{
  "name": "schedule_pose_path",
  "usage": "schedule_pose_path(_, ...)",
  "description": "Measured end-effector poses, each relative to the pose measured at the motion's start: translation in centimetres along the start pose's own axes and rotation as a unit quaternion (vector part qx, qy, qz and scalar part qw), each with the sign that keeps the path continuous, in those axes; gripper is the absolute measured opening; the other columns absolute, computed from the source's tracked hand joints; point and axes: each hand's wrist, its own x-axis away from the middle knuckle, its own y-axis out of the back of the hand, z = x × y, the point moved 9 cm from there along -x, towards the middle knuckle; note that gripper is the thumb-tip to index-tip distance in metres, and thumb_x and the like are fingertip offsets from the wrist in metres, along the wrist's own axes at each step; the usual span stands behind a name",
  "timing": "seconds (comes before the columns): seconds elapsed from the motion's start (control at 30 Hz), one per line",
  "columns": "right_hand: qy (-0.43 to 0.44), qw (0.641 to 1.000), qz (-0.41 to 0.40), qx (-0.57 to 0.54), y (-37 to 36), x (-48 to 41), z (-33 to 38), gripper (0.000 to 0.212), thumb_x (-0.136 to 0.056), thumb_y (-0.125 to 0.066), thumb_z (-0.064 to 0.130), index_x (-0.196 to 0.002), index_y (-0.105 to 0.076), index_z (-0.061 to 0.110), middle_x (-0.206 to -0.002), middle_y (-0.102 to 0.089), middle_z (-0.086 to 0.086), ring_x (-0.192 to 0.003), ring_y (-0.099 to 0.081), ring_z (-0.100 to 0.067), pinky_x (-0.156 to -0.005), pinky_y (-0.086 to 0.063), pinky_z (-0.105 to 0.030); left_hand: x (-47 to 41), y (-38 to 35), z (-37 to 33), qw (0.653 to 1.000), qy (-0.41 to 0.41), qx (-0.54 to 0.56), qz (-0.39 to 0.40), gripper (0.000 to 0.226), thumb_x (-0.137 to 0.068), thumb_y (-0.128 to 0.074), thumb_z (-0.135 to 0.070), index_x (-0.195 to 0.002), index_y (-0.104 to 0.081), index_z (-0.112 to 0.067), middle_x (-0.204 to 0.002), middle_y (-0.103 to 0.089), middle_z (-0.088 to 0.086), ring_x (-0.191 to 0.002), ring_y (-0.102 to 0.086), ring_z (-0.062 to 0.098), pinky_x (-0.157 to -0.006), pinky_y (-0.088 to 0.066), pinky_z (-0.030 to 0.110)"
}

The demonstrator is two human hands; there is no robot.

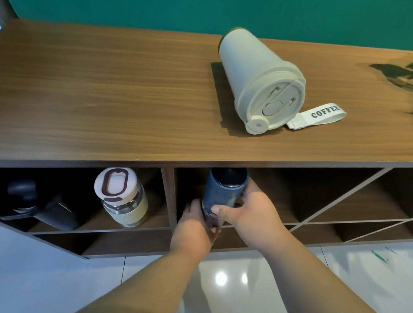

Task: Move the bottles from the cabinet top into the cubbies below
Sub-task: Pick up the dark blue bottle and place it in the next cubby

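- A dark blue bottle (222, 197) is held upright at the mouth of the middle cubby (270, 196), its top just under the front edge of the cabinet top (105, 94).
- The left hand (193, 227) is wrapped around the bottle's lower part, fingers curled closed on it.
- The right hand (253, 209) clasps the bottle's right side, thumb across the front and fingers behind.
- A pale cream coffee cup (256, 80) stands on the cabinet top, well apart from the hands, with a white strap (318, 117) reading "COFFEE" lying beside it.
- In the left cubby (72, 208), a glass bottle with a white lid (121, 195) stands near the wooden divider (169, 195); a black bottle (40, 202) lies further left.
- To the right are compartments crossed by diagonal slats (363, 206).
- Leaf shadows fall on the cabinet's far right; glossy white floor tiles (22, 277) lie below.
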Motion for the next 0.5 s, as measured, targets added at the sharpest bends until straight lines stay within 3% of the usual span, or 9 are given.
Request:
schedule_pose_path(0.17,0.003,1.000,0.005,-0.004,-0.3,-0.7,-0.3,0.070,-0.078,-0.089,0.028,-0.136,-0.052,0.035,-0.126,-0.067,0.014,-0.115,-0.063,-0.009,-0.084,-0.049,-0.019,-0.6,-0.5,0.7,0.999,0.006,-0.036,0.003,0.065,-0.084,-0.078,-0.033,-0.137,-0.042,-0.026,-0.125,-0.062,0.005,-0.111,-0.066,0.031,-0.090,-0.054,0.039)
schedule_pose_path(0.3,0.002,1.000,-0.010,-0.006,-0.4,-1.2,-1.3,0.068,-0.072,-0.090,0.029,-0.130,-0.055,0.038,-0.122,-0.071,0.015,-0.114,-0.067,-0.011,-0.100,-0.056,-0.041,-1.0,-0.6,0.9,0.998,0.018,-0.057,0.001,0.077,-0.086,-0.075,-0.037,-0.149,-0.031,-0.026,-0.127,-0.061,0.010,-0.111,-0.066,0.034,-0.089,-0.052,0.040)
schedule_pose_path(0.5,0.004,0.999,-0.029,-0.038,-0.6,-1.7,-1.5,0.076,-0.057,-0.085,0.042,-0.127,-0.055,0.043,-0.120,-0.071,0.016,-0.114,-0.067,-0.010,-0.101,-0.055,-0.044,-1.0,-0.2,0.6,0.997,0.012,-0.073,0.002,0.084,-0.088,-0.073,-0.038,-0.154,-0.023,-0.029,-0.128,-0.062,0.010,-0.112,-0.066,0.034,-0.092,-0.053,0.040)
